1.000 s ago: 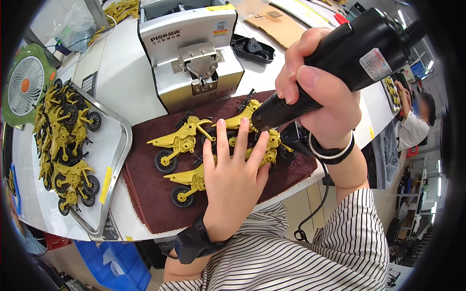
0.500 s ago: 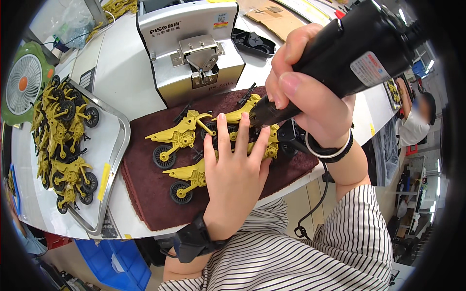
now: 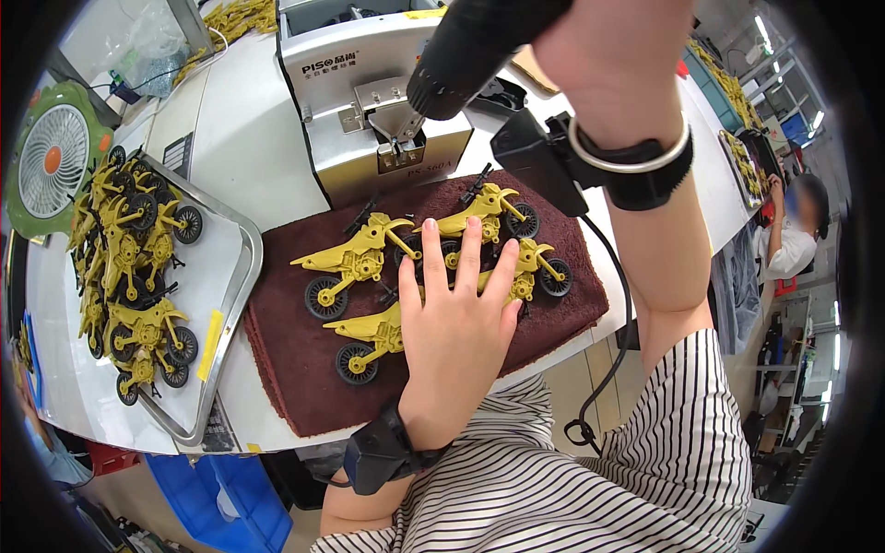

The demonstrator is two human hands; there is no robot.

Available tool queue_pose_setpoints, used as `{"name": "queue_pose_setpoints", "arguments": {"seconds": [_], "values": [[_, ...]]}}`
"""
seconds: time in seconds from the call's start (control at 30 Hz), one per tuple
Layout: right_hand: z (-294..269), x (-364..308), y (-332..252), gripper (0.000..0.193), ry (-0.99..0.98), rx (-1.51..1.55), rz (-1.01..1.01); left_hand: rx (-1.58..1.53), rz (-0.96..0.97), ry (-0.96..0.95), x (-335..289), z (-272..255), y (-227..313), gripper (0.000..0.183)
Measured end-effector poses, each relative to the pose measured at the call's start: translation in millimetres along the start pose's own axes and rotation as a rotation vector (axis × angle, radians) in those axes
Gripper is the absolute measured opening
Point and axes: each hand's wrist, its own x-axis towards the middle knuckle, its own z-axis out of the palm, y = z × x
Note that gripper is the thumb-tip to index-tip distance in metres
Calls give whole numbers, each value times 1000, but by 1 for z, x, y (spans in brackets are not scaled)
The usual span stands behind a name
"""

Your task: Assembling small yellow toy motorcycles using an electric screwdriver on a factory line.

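Observation:
My right hand (image 3: 616,69) grips a black electric screwdriver (image 3: 472,51) at the top, its fingers partly beyond the view's edge. The screwdriver's nose points down to the metal outlet of a silver screw feeder (image 3: 330,106); the bit itself is hard to make out. With fingers spread, my left hand (image 3: 456,346) lies flat over several yellow toy motorcycles with black wheels. One motorcycle (image 3: 353,256) lies left of the fingers, another (image 3: 369,330) reaches under the hand, and a third (image 3: 498,201) lies beyond the fingertips. They rest on a dark red padded mat (image 3: 304,392).
A metal tray (image 3: 241,276) at left holds a heap of similar motorcycles (image 3: 129,249). Behind it stands a green fan (image 3: 53,157). The cable (image 3: 619,341) from my right wrist device hangs down. Blue bins (image 3: 221,502) sit below the table; another person (image 3: 788,230) is at far right.
My right hand has carried the screwdriver up and away from the motorcycles to the feeder's outlet. My left hand stays spread on the motorcycles; the whole view has shifted slightly.

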Motion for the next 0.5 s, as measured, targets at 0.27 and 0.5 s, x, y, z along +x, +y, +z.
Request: {"name": "queue_pose_setpoints", "arguments": {"seconds": [0.27,0.5], "values": [[37,-2,-4,11,230,408,506,30,-26,6,-5,4,-5,52],[27,-13,-3,10,80,510,401,14,-18,-14,-3,1,-4,52]]}}
